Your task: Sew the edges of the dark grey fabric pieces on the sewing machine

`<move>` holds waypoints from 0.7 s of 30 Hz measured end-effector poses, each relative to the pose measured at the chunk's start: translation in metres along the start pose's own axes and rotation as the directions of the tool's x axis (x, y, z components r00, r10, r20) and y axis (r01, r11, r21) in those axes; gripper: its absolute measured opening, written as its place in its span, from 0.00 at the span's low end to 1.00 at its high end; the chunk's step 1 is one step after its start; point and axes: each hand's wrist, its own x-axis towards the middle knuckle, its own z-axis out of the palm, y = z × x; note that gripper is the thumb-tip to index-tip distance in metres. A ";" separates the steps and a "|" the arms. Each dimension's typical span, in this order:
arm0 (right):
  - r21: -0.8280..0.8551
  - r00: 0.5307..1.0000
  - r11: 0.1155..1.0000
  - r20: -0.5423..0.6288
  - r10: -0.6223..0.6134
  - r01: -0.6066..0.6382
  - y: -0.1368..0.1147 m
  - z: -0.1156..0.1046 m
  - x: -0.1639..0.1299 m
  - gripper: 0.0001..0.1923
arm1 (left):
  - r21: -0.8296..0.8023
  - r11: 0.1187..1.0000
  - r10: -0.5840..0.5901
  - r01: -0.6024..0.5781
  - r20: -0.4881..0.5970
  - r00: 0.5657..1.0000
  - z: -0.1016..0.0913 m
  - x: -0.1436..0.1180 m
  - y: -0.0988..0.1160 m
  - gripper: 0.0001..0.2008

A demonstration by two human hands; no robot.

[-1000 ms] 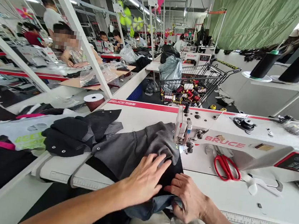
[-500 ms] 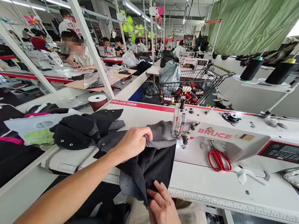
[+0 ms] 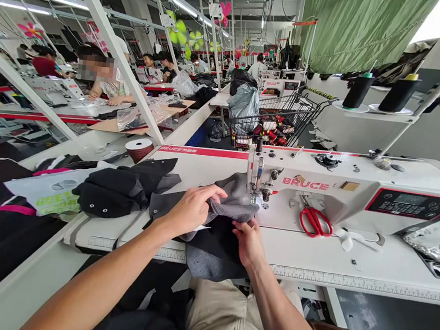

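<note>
Left hand (image 3: 191, 210) – arm stretched forward – pinches the grey fabric (image 3: 235, 205) closed-fisted; right hand (image 3: 249, 240), fingers curled, grips its edge beside the sewing machine (image 3: 344, 192).

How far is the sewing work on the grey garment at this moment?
Done, it seems: a pile of dark pieces lies to the left of the machine. In hand: the left hand grips a fold of the grey garment and the right hand presses it near the needle. Left: much of the garment hangs off the table edge, not yet fed under the needle.
</note>
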 end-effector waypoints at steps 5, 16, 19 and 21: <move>-0.313 0.983 0.934 0.128 -0.135 0.169 0.001 -0.004 -0.014 0.10 | 0.218 0.976 0.020 -0.007 -0.057 0.998 -0.001 -0.006 -0.016 0.27; 0.059 0.956 0.998 0.292 -0.026 0.009 0.002 0.008 -0.040 0.20 | 0.269 0.959 0.060 -0.089 0.114 0.992 0.033 -0.060 0.048 0.36; -0.249 0.844 0.883 0.477 -0.246 0.399 0.008 -0.007 -0.041 0.22 | 0.217 0.975 0.011 -0.056 0.203 0.979 0.048 -0.073 0.042 0.45; -0.475 0.629 0.442 0.705 -0.327 0.761 0.002 -0.013 -0.042 0.21 | 0.242 0.970 -0.062 0.010 0.208 0.976 0.069 -0.075 0.025 0.46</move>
